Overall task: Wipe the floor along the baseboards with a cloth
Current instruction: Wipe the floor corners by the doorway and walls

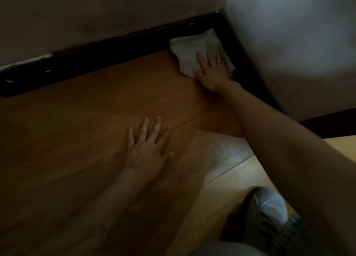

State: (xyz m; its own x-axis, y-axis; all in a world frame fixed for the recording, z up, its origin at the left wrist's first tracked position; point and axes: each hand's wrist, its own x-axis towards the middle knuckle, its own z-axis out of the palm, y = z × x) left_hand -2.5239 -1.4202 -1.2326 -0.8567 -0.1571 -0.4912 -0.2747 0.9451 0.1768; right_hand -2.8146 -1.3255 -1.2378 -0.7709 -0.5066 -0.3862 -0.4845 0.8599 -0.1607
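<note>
The right hand [212, 72] is pressing flat on a pale, crumpled cloth [194, 51], fingers straight and spread over its near half, nothing curled around it. The cloth is lying on the wooden floor [96, 111] in the corner of the room, its far edges touching the dark baseboard [96, 49] where that strip is meeting the one running down the right-hand wall [289, 34]. The left hand [148, 149] is resting palm-down on the bare floor, well apart from the cloth, fingers extended and holding nothing; it is probably bracing the person's weight.

The cloth is looking soft, light and limp, folding into loose wrinkles under the palm. Judging from that, it is likely to bunch up or slide out from beneath the fingers if pushed by one edge, so a flat palm near its middle seems the surest way of driving it. A pinch at a corner would suit only lifting or refolding. The smooth floor should be letting it glide easily.

A grey shoe [269, 205] is showing at the lower right, on a lighter patch of flooring. No brand, label or writing is readable anywhere; the scene is dim and the cloth is plain.
</note>
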